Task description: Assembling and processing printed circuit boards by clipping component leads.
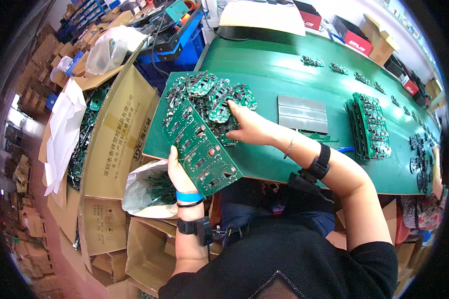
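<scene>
My left hand holds a green circuit board panel by its lower left edge, thumb up along the side. The panel is tilted and has rows of parts and several cut-out holes. Behind it lies a heap of small loose circuit boards with black and silver parts. At the heap's right side is my right hand, index finger and thumb apart, the fingertips against the boards. Nothing shows gripped in it; its other fingers are partly hidden.
Right of my hand lies a grey segmented plate, then a stack of green panels. Small boards line the green table. A tall carton and a white bag stand left. Another person's arm shows far right.
</scene>
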Motion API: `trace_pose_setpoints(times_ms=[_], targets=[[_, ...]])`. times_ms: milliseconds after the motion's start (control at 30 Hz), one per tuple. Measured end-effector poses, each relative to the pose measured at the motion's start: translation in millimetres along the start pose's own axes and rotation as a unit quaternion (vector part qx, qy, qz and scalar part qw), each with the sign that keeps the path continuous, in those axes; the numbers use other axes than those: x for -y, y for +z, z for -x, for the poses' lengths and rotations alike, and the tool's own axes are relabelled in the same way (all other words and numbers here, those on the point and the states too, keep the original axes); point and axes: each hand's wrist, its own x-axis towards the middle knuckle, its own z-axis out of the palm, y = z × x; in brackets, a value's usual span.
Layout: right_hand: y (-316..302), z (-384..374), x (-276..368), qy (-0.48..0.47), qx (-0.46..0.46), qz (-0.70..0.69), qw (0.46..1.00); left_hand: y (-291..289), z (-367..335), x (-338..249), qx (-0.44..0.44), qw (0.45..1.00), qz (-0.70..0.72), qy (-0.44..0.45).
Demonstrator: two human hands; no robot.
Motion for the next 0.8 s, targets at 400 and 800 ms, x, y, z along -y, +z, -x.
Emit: trace_pose_setpoints(times_ms=[400, 800], targets=[[0, 3, 2, -0.065, -0.037, -0.005, 0.997, 40, 5, -27, 0.043, 0.996, -0.062, 0.044], [-130, 91, 33, -0.198, -0.405, 0.179, 0.874, 138, -60, 2, 0.237, 0.686, -0.665, 0.174]])
